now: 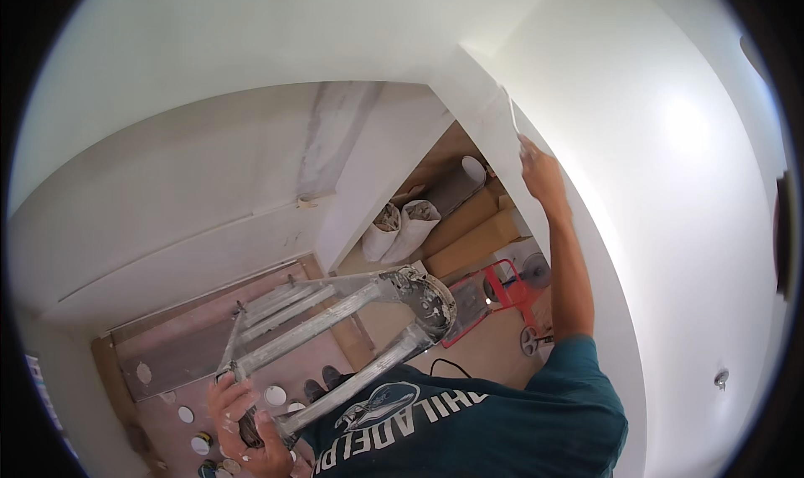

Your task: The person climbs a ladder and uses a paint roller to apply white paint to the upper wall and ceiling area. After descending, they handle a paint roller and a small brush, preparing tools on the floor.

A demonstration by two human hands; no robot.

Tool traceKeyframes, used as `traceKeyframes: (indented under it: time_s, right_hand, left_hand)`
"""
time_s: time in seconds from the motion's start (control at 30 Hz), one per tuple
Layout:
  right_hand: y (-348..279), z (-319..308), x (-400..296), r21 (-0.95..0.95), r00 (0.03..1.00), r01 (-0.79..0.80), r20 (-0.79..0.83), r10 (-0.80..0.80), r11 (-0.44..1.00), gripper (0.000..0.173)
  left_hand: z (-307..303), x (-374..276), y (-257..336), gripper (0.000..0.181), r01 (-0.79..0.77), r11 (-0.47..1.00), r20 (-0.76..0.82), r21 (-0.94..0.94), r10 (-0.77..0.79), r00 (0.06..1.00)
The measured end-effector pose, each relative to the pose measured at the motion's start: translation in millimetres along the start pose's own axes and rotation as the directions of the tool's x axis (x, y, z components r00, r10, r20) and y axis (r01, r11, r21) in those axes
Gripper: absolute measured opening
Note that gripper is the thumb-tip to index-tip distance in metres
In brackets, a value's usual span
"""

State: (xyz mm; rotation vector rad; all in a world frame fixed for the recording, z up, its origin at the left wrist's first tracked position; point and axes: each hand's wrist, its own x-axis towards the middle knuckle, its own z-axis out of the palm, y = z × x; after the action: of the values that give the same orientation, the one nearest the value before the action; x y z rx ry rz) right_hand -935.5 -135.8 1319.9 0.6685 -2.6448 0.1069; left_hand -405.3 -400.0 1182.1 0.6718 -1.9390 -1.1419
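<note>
My right hand [543, 173] is raised to the upper right. It grips a thin white tool [512, 109], whose tip meets the edge of the white wall beam [490, 104]; the tool's exact kind is too small to tell. At the lower left, my left hand [235, 424] is wrapped around a dark hinge joint [252, 429] of an aluminium folding ladder [314, 327]. White splatters cover the ladder's rails and its round far hinge [430, 302]. Pale smears show on my left fingers. The ladder stands in front of my body, its rungs running down towards the floor.
Below, a red hand truck [509, 296] stands beside cardboard boxes [471, 239] and two filled white sacks [405, 227]. Several round cans and lids [201, 443] lie on the floor at lower left. A black cable [449, 364] curves near my shirt.
</note>
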Motion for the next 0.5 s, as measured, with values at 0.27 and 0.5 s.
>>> traceKeyframes:
  time_s: [0.27, 0.5]
  right_hand:
    - [-25, 66, 150, -0.067, 0.998, 0.045, -0.034, -0.047, 0.997, 0.044]
    - [-10, 23, 89, -0.054, 1.0, -0.023, 0.004, 0.024, 0.998, 0.047]
  left_hand:
    - [3, -3, -4, 0.024, 0.024, 0.999, -0.019, -0.046, -0.024, 1.0]
    - [-25, 13, 15, 0.052, 0.178, 0.975, 0.167, -0.133, -0.155, 0.974]
